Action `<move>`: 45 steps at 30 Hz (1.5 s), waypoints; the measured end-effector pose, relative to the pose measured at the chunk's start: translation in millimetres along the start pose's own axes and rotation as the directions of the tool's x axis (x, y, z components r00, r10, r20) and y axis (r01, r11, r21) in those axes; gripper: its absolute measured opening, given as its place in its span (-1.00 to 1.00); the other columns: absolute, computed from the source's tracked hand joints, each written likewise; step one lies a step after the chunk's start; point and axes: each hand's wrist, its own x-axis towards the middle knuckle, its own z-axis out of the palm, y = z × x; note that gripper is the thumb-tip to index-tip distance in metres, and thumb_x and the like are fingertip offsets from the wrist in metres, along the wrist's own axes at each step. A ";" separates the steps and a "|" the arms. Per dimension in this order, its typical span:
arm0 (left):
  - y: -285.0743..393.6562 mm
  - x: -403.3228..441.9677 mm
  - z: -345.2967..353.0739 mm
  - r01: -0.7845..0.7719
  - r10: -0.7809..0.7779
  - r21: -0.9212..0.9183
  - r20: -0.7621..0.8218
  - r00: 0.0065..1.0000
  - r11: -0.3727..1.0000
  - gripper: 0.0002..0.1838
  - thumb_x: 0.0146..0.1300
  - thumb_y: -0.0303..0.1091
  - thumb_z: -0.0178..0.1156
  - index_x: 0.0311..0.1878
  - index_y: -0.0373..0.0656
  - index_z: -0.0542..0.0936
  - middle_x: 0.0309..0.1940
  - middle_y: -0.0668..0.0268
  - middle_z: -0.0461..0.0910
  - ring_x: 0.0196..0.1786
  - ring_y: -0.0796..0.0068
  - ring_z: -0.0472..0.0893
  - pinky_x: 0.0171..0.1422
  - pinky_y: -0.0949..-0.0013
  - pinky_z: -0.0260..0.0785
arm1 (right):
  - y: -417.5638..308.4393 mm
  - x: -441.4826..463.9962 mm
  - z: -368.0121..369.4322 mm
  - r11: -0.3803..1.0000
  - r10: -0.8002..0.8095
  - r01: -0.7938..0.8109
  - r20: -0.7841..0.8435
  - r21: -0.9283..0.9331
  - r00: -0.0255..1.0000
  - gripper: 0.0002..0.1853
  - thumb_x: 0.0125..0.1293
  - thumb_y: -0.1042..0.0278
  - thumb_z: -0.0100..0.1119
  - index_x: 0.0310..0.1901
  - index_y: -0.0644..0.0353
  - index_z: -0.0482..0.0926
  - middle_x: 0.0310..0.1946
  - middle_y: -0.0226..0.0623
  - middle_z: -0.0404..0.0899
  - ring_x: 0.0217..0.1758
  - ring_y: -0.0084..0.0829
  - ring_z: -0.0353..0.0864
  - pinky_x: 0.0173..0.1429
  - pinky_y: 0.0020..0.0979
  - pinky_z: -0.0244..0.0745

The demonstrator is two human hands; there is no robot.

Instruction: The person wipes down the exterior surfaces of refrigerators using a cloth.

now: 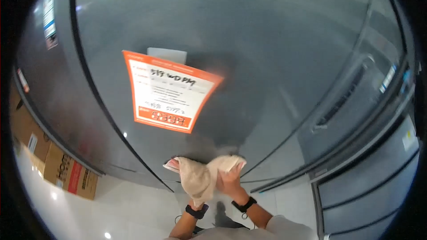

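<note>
A beige cloth [195,180] is bunched up in front of me, close to the lower part of a tall grey glossy appliance door [267,102]. My right hand [229,181] grips the cloth's right part, its fingers folded against the fabric. Under the left part is my left hand [195,205], which holds the cloth from below; its fingers are mostly covered by the fabric. At the cloth's left end a pinkish-white patch shows, and I cannot make out what it is. Both wrists wear dark bands.
An orange-and-white price sign [171,93] sticks out from the door above my hands. Cardboard boxes [71,173] stand on the shiny floor at the left. Another grey appliance [369,186] with dark horizontal lines stands at the right.
</note>
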 end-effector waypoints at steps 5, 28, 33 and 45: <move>31.4 4.9 16.7 -0.243 0.220 0.138 0.167 0.961 0.960 -0.02 0.26 0.05 0.28 0.54 -0.33 0.08 0.54 -0.23 -0.07 0.58 -0.44 -0.22 0.55 -0.46 -0.39 | -21.2 87.7 -89.1 0.990 0.069 -0.106 -0.346 -0.091 0.936 -0.75 0.25 0.31 0.20 -0.15 0.30 0.68 -0.18 0.26 0.55 0.15 0.36 0.44 0.46 0.57 -0.24; 462.3 95.6 239.7 -0.570 0.968 0.815 0.217 0.125 -0.109 -0.02 0.16 0.18 0.29 0.56 -0.08 0.19 0.59 -0.24 -0.26 0.57 -0.51 -0.37 0.50 -0.54 -0.45 | 111.5 255.7 -453.8 0.824 -0.511 0.092 -0.662 -0.559 0.548 -0.37 0.19 0.54 0.19 0.36 0.13 0.42 0.40 -0.14 0.38 0.54 -0.05 0.23 0.57 0.14 0.04; 426.6 75.4 267.9 -0.359 0.911 0.886 0.374 0.176 -0.294 -0.03 0.15 0.23 0.28 0.57 0.02 0.21 0.63 -0.10 -0.38 0.56 -0.55 -0.33 0.41 -0.64 -0.31 | 152.0 182.3 -420.5 0.774 -0.462 0.001 -0.563 -0.633 0.685 -0.45 0.23 0.46 0.16 0.31 0.23 0.45 0.40 -0.17 0.37 0.55 -0.03 0.20 0.58 0.15 0.00; 557.0 100.9 413.1 -0.031 0.919 0.967 0.251 0.305 -0.254 -0.08 0.19 0.30 0.19 0.56 0.07 0.24 0.60 -0.22 -0.35 0.47 -0.79 -0.26 0.27 -0.80 -0.20 | 230.1 248.2 -579.3 0.772 -0.460 -0.216 -0.760 -0.598 0.460 -0.43 0.23 0.26 0.18 0.27 0.31 0.46 0.32 0.09 0.40 0.47 0.10 0.24 0.52 0.11 0.06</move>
